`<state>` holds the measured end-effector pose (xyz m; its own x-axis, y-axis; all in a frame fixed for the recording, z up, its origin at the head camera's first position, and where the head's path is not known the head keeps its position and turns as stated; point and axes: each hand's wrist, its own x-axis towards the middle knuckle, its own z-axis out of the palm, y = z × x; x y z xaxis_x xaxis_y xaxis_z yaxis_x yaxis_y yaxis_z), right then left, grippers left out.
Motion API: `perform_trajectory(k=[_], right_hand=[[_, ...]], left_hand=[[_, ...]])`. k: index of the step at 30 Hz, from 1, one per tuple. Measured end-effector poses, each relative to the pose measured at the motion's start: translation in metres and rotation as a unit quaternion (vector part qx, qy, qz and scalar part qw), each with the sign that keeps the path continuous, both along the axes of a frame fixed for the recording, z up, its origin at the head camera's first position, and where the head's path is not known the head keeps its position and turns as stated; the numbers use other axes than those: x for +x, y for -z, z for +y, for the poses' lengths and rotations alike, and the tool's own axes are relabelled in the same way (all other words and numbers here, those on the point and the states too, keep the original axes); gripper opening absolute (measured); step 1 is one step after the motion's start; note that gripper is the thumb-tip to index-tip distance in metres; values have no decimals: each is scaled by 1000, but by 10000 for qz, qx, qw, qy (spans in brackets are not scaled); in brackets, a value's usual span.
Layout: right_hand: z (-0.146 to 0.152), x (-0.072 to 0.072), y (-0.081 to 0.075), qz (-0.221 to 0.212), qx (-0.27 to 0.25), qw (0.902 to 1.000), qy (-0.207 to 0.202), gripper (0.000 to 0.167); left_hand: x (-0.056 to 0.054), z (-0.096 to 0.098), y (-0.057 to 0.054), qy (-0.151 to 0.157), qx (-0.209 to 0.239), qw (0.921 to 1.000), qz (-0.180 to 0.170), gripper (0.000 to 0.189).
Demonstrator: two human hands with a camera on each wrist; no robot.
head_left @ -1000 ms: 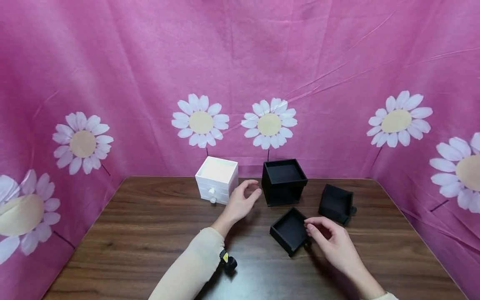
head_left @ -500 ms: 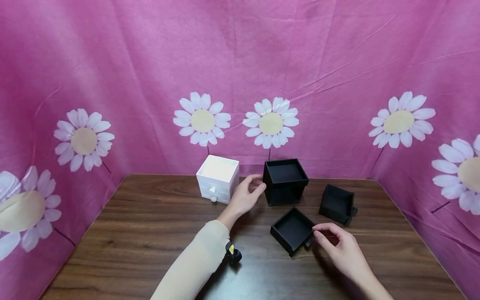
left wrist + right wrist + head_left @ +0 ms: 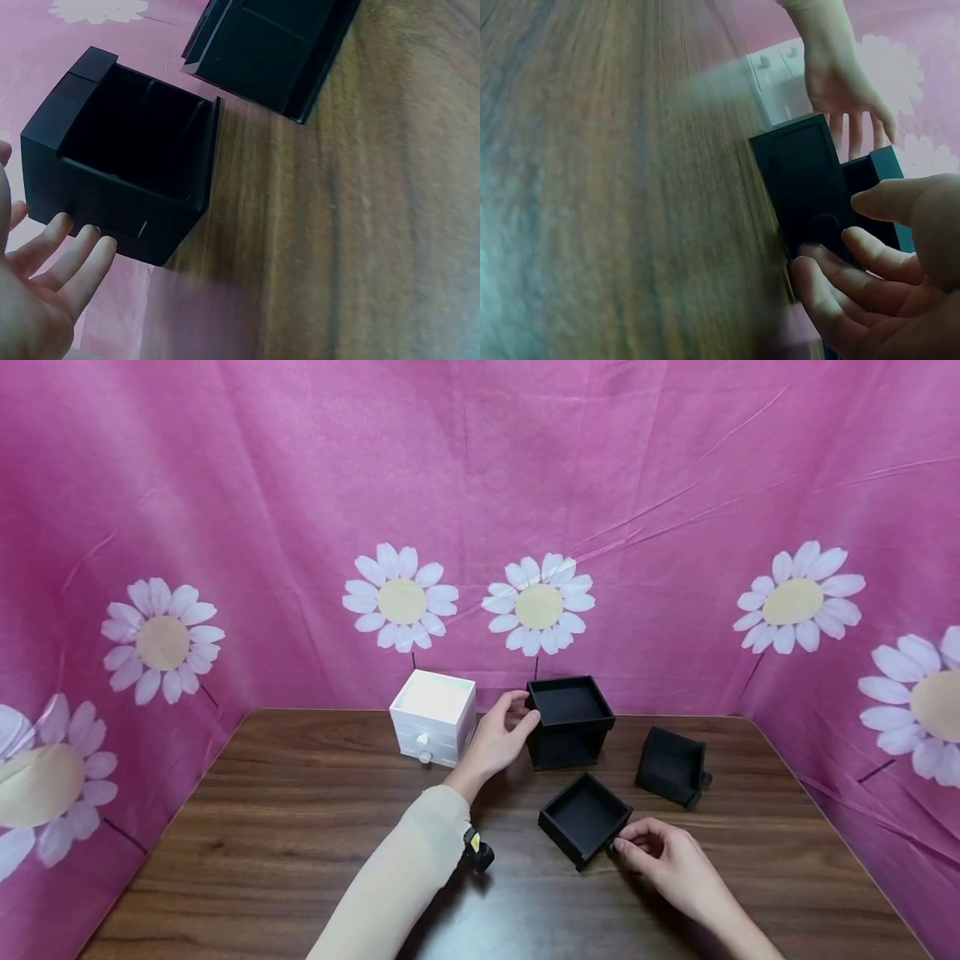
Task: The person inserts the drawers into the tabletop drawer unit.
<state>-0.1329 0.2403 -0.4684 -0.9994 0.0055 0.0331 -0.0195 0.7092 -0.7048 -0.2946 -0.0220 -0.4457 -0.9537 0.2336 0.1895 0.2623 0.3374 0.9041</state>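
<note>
In the head view my left hand (image 3: 504, 733) is at the left side of a black cabinet frame (image 3: 568, 723), a small box with a recessed top and a hollow front. The left wrist view shows its loosely extended fingers (image 3: 88, 274) against the cabinet's side wall. My right hand (image 3: 670, 864) is at the near right corner of a shallow black drawer (image 3: 583, 818), which lies on the table in front of the cabinet. Its thumb and fingers pinch around the drawer's round knob (image 3: 825, 225); the fingertips hide the knob in the head view.
A second black drawer (image 3: 670, 767) lies tilted to the right of the cabinet, its knob facing right. A white drawer box (image 3: 433, 718) stands to the left, close to my left forearm. Behind the wooden table (image 3: 300, 827) hangs a pink flowered cloth (image 3: 480, 460).
My left hand has moved up and right to the black cabinet's side. My right hand has gone from the drawer's right corner down to its knob. The drawers stay in place.
</note>
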Motion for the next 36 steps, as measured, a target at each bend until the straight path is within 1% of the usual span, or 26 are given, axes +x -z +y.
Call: perform_trajectory(k=[5, 9, 12, 14, 16, 21, 24, 26, 28, 32, 36], right_hand=[[-1, -2, 3, -333, -259, 9991, -26, 18], [-1, -2, 5, -490, -435, 9978, -67, 21], [-2, -3, 7, -594, -464, 9971, -93, 21], [-3, -4, 6, -604, -469, 9969, -159, 21], [-4, -5, 6, -710, -537, 9959, -179, 21], [-4, -6, 6, -820, -704, 9939, -240, 21], [-3, -7, 8, -773, -887, 9922, -415, 21], [-2, -8, 10, -818, -1162, 9885, -525, 22], [-2, -9, 11, -965, -1525, 9821, -540, 24], [-1, -10, 11, -1261, -2171, 9668, -467, 27], [2, -10, 12, -1466, -2627, 9521, -551, 25]], left_hand=[[-3, 1, -4, 22, -25, 10000, 18, 50], [-5, 0, -6, 3, -130, 9999, 32, 50], [-7, 0, -5, -2, -222, 9997, 83, 49], [-8, 0, -4, 38, -254, 9996, 120, 49], [-9, 0, -3, 64, -269, 9995, 136, 49], [-11, 3, 0, 134, -144, 9997, 125, 50], [-11, 3, 1, 117, -101, 9998, 123, 49], [-11, 4, 2, 84, -112, 9998, 109, 49], [-11, 4, 2, 68, -107, 9999, 94, 49], [-11, 4, 2, 57, -45, 10000, 51, 49], [-10, 5, 2, 45, -1, 10000, 31, 48]])
